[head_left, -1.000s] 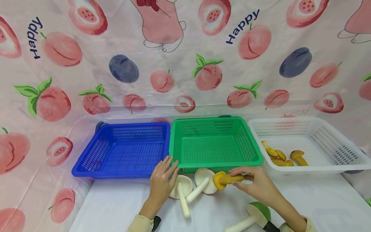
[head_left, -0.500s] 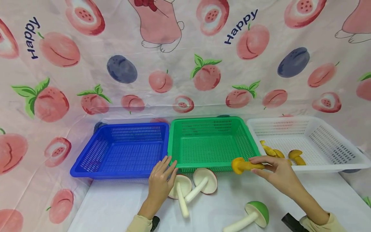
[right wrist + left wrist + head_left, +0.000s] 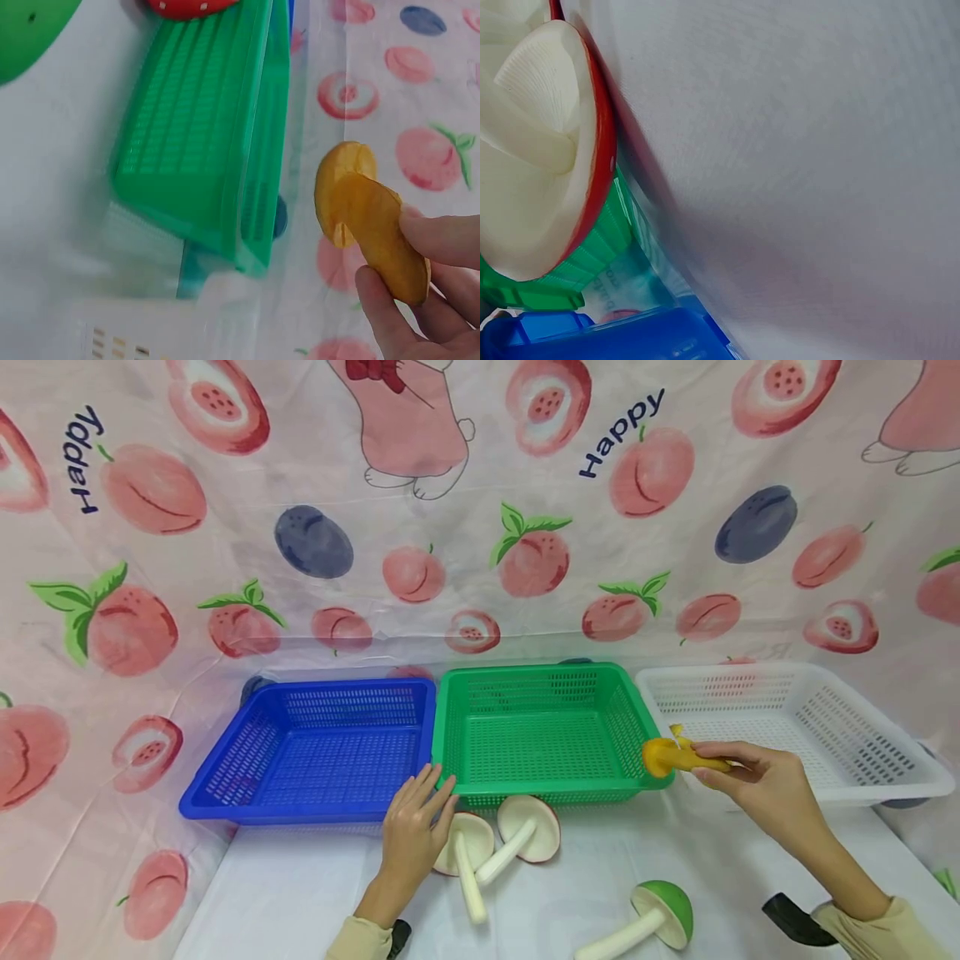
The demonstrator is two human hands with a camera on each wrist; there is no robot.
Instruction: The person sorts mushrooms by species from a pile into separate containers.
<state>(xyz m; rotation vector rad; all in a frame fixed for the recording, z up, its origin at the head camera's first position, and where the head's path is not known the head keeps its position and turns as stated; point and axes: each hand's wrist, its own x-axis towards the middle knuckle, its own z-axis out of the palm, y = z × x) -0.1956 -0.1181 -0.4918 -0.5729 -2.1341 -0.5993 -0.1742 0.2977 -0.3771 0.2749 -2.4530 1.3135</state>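
My right hand [image 3: 768, 781] pinches a yellow mushroom [image 3: 379, 229] by its stem between thumb and fingers, cap pointing left. In the head view it hangs over the front left corner of the white basket [image 3: 862, 793], by the green basket's right corner. My left hand [image 3: 416, 822] lies with fingers extended at the near edges of the blue and green baskets, holding nothing. Just right of it, two white-stemmed mushrooms with red-edged caps lie on the table: one mushroom [image 3: 468, 877] close to the hand, the other mushroom [image 3: 525, 835] beside it. Yellow mushrooms in the white basket are mostly hidden.
A blue basket [image 3: 300, 814] and a green basket [image 3: 540, 789] stand left of the white one in a row. A green-capped mushroom [image 3: 663, 914] lies on the table at the front right. Behind the baskets hangs a fruit-printed cloth [image 3: 465, 527].
My right hand has carried the yellow mushroom rightward and up, from in front of the green basket to over the white basket's corner. The left hand has stayed in place.
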